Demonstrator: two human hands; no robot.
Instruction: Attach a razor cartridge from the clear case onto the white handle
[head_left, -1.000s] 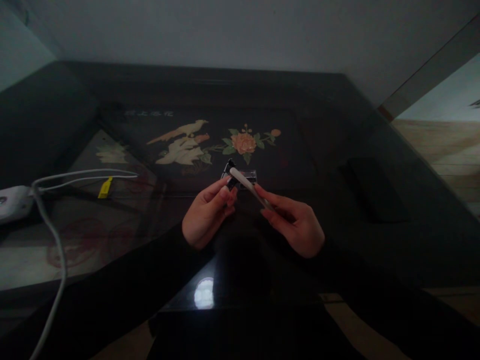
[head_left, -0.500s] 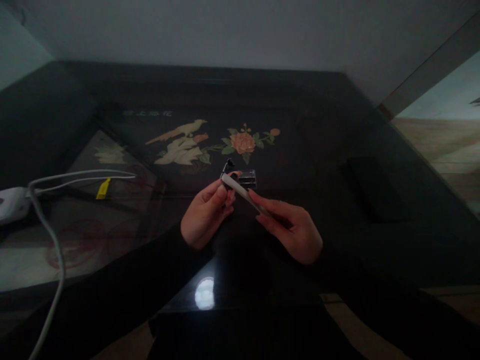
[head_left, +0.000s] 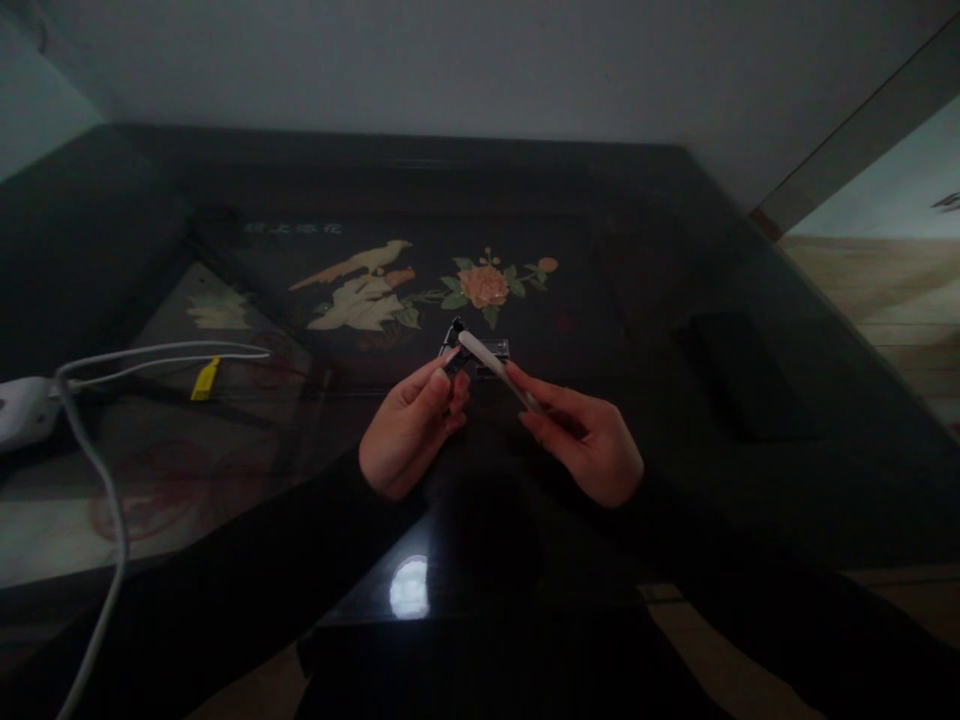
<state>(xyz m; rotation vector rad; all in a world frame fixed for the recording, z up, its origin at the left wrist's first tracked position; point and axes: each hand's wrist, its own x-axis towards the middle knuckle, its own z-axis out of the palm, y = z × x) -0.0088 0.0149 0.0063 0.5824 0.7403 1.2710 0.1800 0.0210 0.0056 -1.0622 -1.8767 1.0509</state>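
Observation:
My left hand (head_left: 411, 430) is closed, thumb and fingers pinching a small dark object with shiny edges (head_left: 452, 352); its kind is too small and dim to make out. In my right hand (head_left: 589, 440), closed too, is a slim white stick-like tool (head_left: 486, 358), held between thumb and fingers. The tool slants up to the left, and its rounded far end meets or overlaps the top of the dark object. Whether they touch is unclear. Just behind the tool lies a small clear rectangular case (head_left: 498, 348), partly hidden by it.
Under both hands is a glossy dark tabletop (head_left: 637, 270) with an inlaid bird and flower. A flat black object (head_left: 750, 375) lies at the right. On the left are a white power strip or adapter (head_left: 26, 410), a white cable (head_left: 112, 490) and a yellow tag (head_left: 205, 379).
My right hand has shifted the white tool slightly up and right, its far end now at the top of the dark object. My left hand stays nearly still.

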